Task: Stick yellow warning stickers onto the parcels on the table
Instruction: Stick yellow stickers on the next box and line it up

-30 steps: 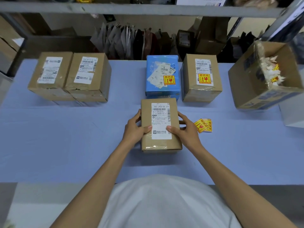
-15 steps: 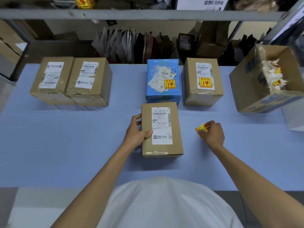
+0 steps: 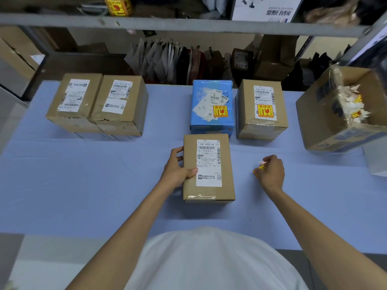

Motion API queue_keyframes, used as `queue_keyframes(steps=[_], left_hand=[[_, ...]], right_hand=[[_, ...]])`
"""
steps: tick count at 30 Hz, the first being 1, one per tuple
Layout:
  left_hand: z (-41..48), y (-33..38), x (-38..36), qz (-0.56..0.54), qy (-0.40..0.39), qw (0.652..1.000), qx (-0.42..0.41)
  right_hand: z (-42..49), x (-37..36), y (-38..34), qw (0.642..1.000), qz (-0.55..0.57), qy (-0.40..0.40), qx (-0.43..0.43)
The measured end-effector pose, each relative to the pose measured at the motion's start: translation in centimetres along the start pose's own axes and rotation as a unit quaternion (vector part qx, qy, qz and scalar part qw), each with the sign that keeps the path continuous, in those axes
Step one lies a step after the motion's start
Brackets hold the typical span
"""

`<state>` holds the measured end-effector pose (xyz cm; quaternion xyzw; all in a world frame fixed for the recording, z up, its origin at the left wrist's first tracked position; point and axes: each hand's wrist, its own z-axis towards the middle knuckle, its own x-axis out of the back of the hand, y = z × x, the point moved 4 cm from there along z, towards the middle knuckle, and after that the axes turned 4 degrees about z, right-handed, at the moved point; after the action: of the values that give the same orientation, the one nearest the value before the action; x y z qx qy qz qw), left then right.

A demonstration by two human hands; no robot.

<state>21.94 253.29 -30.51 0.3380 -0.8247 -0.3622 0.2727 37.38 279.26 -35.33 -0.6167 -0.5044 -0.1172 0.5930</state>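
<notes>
A brown parcel (image 3: 209, 191) with a white shipping label lies in front of me on the blue table (image 3: 83, 185). My left hand (image 3: 176, 168) grips its left side, thumb on top. To the right, my right hand (image 3: 272, 171) is closed on the small stack of yellow warning stickers (image 3: 258, 169), mostly hidden by the fingers. Behind stand a blue parcel (image 3: 211, 95) and a brown parcel (image 3: 261, 126), each with a yellow sticker. Two brown parcels (image 3: 73, 120) (image 3: 121, 124) at the back left carry only white labels.
An open cardboard box (image 3: 322, 114) holding peeled sticker backing scraps tilts at the right table edge. A shelf rail (image 3: 188, 24) runs overhead at the back, with bags and boxes behind the table. My white shirt fills the lower middle.
My right hand left the parcel, moved right to the yellow stickers and closed on them. My left hand stayed on the parcel's left side.
</notes>
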Motion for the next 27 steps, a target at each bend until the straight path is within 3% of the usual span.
queue_keyframes(steps=[5, 10, 16, 21, 23, 27], left_hand=[[-0.1, 0.1, 0.0, 0.005, -0.003, 1.000, -0.004], [-0.1, 0.0, 0.0, 0.012, -0.001, 1.000, -0.009], [0.3, 0.1, 0.1, 0.071, 0.038, 0.997, -0.011], [-1.0, 3.8, -1.6, 0.181, 0.120, 0.959, -0.182], [-1.2, 5.2, -2.7, 0.174, 0.111, 0.949, -0.239], [-1.6, 7.3, -4.4, 0.101, 0.054, 0.964, -0.240]], right_hand=[[-0.3, 0.0, 1.5, 0.990, -0.100, 0.018, -0.097], [-0.5, 0.2, 2.2, 0.994, -0.068, 0.029, -0.082], [-0.9, 0.4, 0.6, 0.995, 0.089, 0.028, -0.032], [-1.9, 0.8, -4.8, 0.979, 0.204, 0.003, 0.018], [-2.9, 1.0, -7.5, 0.969, 0.241, -0.018, 0.055], [-5.1, 0.5, -12.1, 0.940, 0.301, -0.127, 0.098]])
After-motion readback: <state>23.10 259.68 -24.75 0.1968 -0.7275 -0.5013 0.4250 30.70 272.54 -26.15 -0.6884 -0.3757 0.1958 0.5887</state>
